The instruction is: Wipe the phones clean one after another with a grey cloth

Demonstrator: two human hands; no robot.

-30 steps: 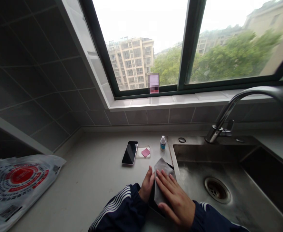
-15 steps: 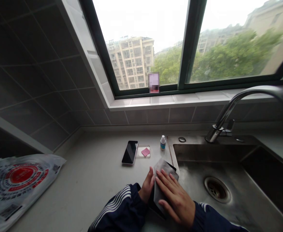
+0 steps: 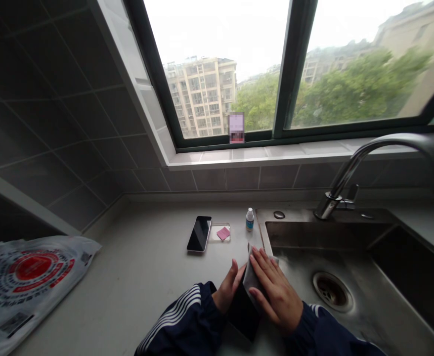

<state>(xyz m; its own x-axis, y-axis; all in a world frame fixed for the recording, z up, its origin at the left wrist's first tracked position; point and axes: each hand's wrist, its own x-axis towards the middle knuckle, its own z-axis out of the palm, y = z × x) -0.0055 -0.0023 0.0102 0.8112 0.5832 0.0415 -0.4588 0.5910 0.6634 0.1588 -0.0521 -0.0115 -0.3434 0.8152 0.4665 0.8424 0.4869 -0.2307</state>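
Note:
My left hand (image 3: 229,289) grips the left edge of a dark flat phone-like device (image 3: 243,316), which is tilted up near the counter's front edge. My right hand (image 3: 276,291) presses a crumpled grey cloth (image 3: 253,278) against the device's upper part, hiding that part. Farther back on the counter lie a black-screened smartphone (image 3: 199,234), a clear tray or case (image 3: 219,233) holding a pink pad (image 3: 223,233), and a small white-capped dropper bottle (image 3: 249,220). Neither hand touches these.
A stainless steel sink (image 3: 328,237) with a drain (image 3: 331,290) lies directly right of my hands, below a curved chrome faucet (image 3: 361,173). A printed plastic bag (image 3: 31,277) lies at the counter's left. Tiled walls and a window rise behind.
The cloth has bunched narrower and shifted up and right with my right hand, uncovering more of the dark device. My left fingers have spread slightly.

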